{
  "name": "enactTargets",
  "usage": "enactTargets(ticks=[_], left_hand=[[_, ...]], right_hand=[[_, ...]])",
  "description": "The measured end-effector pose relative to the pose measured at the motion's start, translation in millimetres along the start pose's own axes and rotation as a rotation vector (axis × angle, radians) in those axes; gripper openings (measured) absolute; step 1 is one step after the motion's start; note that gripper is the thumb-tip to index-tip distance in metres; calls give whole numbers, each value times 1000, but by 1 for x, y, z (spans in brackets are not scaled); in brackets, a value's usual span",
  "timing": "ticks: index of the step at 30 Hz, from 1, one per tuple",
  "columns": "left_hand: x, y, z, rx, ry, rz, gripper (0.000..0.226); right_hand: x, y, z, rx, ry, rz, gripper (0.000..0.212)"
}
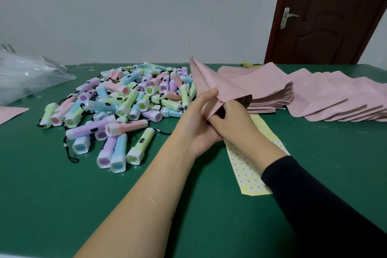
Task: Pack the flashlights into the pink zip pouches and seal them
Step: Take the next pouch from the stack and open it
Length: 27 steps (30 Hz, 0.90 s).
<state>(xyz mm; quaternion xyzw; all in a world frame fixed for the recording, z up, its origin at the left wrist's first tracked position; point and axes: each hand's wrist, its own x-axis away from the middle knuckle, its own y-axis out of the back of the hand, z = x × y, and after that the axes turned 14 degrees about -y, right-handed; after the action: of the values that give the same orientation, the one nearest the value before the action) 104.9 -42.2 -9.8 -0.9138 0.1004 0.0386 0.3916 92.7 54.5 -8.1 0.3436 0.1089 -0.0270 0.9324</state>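
1. One pink pouch [206,81] is held up above the green table [62,195], just right of the flashlight heap [117,106]. Its mouth faces the person and its far corner points up and away.
2. The mouth is being pulled open: a dark lining is visible at the gap. The left hand [196,117] pinches the near edge between thumb and fingers. The fingers of the right hand [232,119] are curled over the pouch mouth, apparently pushed partly inside; their tips are hidden, so the exact grip cannot be told.
3. No flashlight is seen in either hand or in the pouch. Step judged: opening, before loading.
4. Progress judged early. The heap is large and loose, with cords tangled through it. No pouch that is clearly filled and sealed can be made out.
5. A stack of flat pouches [270,98] lies right of the heap, just beyond the hands. A fanned row of more pouches [335,100] runs further right; whether those are filled cannot be told.
6. One more pink sheet [10,113] lies left of the heap, at the frame edge.
7. A yellow sticker strip [245,169] lies under the right forearm, right of the heap and nearer the person. Its use is not shown.
8. A clear plastic bag [25,77] sits left of and behind the heap.
9. Likely snag: tangled cords may drag neighbouring flashlights when one is picked.
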Motion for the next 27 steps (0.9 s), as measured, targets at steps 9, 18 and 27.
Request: enactTargets(ticks=[9,18,27], left_hand=[[-1,4,-6,36,7,-77,43],[0,4,-41,364,-288,-300,62],[8,3,-64,592,-305,-164,82]], right_hand=[[7,0,0,153,168,-2,13],[8,-4,10,-418,128,-349,18],[20,-61,45,664,273,561,30]])
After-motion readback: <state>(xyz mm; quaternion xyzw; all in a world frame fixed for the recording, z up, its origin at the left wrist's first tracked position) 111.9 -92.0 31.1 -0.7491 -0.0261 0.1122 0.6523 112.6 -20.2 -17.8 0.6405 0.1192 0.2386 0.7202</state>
